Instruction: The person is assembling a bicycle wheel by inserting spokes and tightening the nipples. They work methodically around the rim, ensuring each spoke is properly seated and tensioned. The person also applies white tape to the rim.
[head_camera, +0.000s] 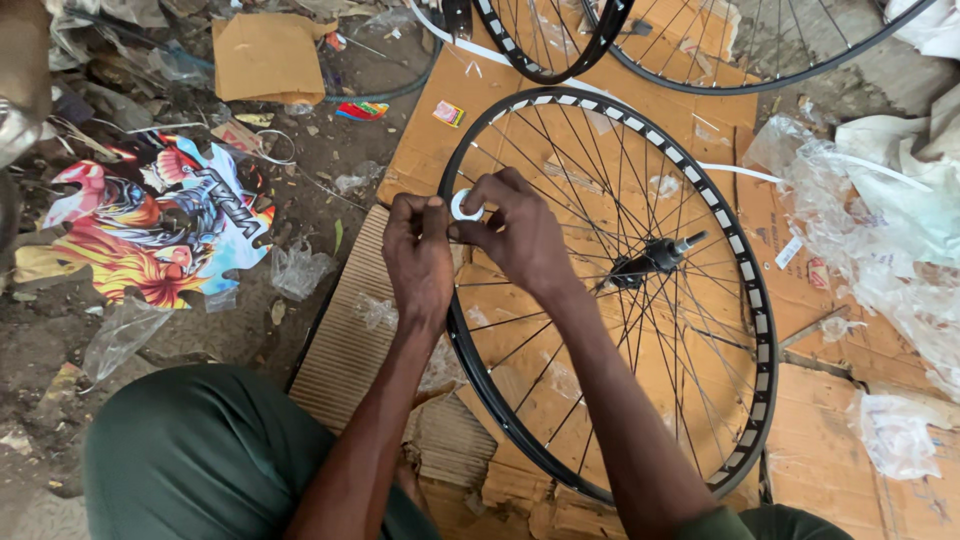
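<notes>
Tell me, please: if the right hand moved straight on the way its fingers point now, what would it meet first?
The right hand points left, toward the left hand. It would probably meet the white strip pinched between them, then the left hand's fingers, right at the wheel rim.

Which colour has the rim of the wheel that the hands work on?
Black rim with small white blocks; head view.
</notes>
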